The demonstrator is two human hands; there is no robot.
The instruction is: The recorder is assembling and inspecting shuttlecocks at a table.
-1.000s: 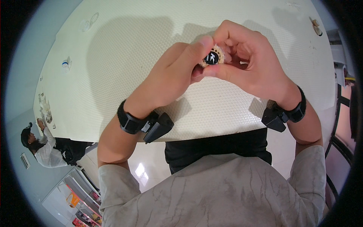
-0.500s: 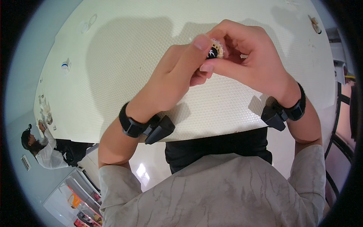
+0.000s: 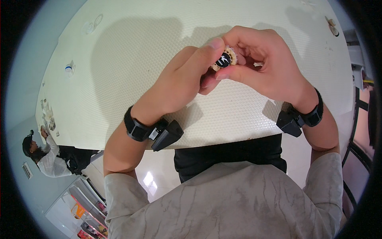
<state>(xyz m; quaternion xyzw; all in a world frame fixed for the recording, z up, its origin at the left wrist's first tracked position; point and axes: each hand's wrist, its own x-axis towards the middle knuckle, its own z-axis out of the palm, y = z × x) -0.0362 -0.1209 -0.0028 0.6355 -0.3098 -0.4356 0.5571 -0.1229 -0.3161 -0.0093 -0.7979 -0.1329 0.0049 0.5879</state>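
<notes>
Between my two hands is a small round piece (image 3: 224, 60) with a black face, a white mark on it and a cream, frilled rim. My left hand (image 3: 190, 71) grips its left side, thumb pressed along the upper edge and fingers curled beneath. My right hand (image 3: 266, 63) pinches it from the right, thumb at the lower edge and index finger arched over the top. The piece is held above the white textured table (image 3: 139, 91). Its underside is hidden by my fingers.
A small bottle with a blue band (image 3: 69, 69) and a clear ring-shaped piece (image 3: 92, 24) are on the table's left side. Small round items (image 3: 332, 27) sit at the far right. Another person (image 3: 47, 155) works at the left edge beside several small things (image 3: 48, 117).
The round piece has turned so that more of its black face shows. Both hands have shifted slightly, with the right hand a little lower, and my left thumb has slid off the face.
</notes>
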